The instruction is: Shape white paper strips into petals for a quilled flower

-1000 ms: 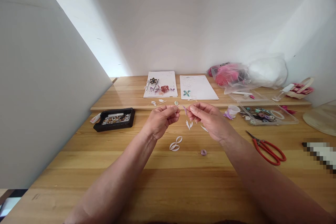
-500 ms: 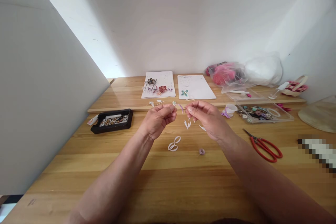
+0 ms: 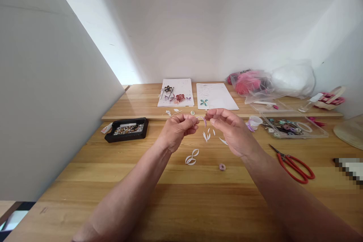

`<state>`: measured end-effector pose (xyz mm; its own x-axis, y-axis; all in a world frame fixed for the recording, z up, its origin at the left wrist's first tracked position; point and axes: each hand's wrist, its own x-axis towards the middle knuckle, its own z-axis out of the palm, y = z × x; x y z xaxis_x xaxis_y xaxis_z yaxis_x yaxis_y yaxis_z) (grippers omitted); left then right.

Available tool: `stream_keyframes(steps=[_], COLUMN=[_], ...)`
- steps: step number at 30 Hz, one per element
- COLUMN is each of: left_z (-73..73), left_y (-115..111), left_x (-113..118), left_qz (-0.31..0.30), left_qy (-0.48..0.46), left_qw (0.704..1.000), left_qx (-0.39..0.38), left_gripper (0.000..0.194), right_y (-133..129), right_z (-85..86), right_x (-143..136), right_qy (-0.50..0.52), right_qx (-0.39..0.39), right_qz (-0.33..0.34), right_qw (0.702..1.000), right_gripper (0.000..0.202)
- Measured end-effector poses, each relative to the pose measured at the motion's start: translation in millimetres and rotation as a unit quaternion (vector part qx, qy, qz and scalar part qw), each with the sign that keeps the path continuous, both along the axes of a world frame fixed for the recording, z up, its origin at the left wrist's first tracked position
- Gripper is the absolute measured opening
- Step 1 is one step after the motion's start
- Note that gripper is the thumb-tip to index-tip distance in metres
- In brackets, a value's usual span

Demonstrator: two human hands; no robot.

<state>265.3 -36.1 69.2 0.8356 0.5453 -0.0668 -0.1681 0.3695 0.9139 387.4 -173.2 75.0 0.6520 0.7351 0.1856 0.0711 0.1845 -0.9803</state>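
Both my hands are raised over the middle of a wooden table (image 3: pixel 181 204). My left hand (image 3: pixel 178 130) and my right hand (image 3: pixel 231 128) pinch the two ends of a thin purple paper strip (image 3: pixel 204 121) stretched between their fingertips. Below them lie small white paper petals (image 3: pixel 208 135), a white looped paper shape (image 3: pixel 191 157) and a small purple paper coil (image 3: pixel 222 166).
A black tray of beads (image 3: pixel 127 129) sits at left. Red scissors (image 3: pixel 295 164) lie at right, beyond them a clear box of coloured coils (image 3: pixel 292 126) and a small white cup (image 3: pixel 255 121). Two white sheets (image 3: pixel 195 94) with paper flowers and plastic bags (image 3: pixel 272 81) lie at the back.
My hands stay close together on the strip, with only small finger movements. The view has shifted slightly.
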Motion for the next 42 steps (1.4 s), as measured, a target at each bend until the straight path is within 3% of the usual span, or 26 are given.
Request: stream_keyframes(steps=[9, 15, 22, 31, 38, 42], left_z=[1.0, 0.5, 1.2, 6.5, 3.8, 3.2], left_y=[-3, -8, -7, -4, -1, 0], left_x=[-1, -1, 0, -2, -3, -3], left_qz=[0.025, -0.013, 0.004, 0.031, 0.007, 0.010], left_qy=[0.001, -0.035, -0.008, -0.009, -0.037, -0.037], left_qw=[0.995, 0.996, 0.998, 0.999, 0.999, 0.999], left_qx=[0.101, 0.086, 0.070, 0.043, -0.005, -0.031], left_gripper=[0.017, 0.015, 0.020, 0.024, 0.021, 0.021], right_y=[-6, -1, 1, 0, 2, 5], right_z=[12.0, 3.9, 1.2, -3.0, -3.4, -7.4], right_x=[-18, -29, -32, -22, -26, -23], right_qy=[0.082, 0.129, 0.149, 0.057, 0.052, 0.038], right_qx=[0.010, 0.032, 0.033, 0.063, -0.064, -0.084], right_qz=[0.055, 0.073, 0.083, 0.059, 0.082, 0.080], right_qw=[0.995, 0.988, 0.985, 0.995, 0.993, 0.993], right_gripper=[0.031, 0.036, 0.038, 0.040, 0.031, 0.024])
